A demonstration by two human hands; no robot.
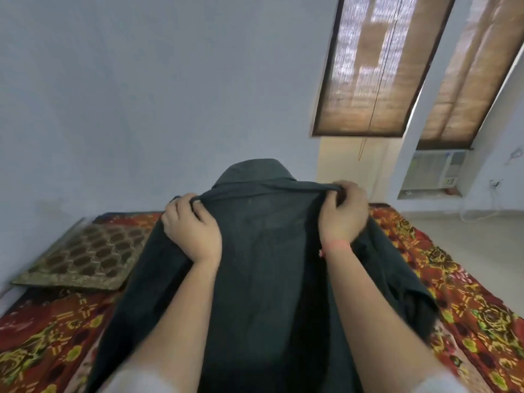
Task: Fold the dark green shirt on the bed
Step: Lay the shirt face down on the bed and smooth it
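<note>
The dark green shirt [263, 265] hangs in the air above the bed [467, 307], held up by its shoulders with the collar at the top. My left hand [191, 226] grips the left shoulder, fingers curled round the fabric. My right hand [344, 212] grips the right shoulder the same way. The shirt's body drapes down between my forearms and hides the middle of the bed. Its sleeves hang at both sides.
The bed carries a red and yellow patterned cover. A brown patterned cushion [85, 256] lies at the back left against the wall. Two windows with brown blinds [374, 66] and an air conditioner [433, 168] are at the right, with bare floor beside the bed.
</note>
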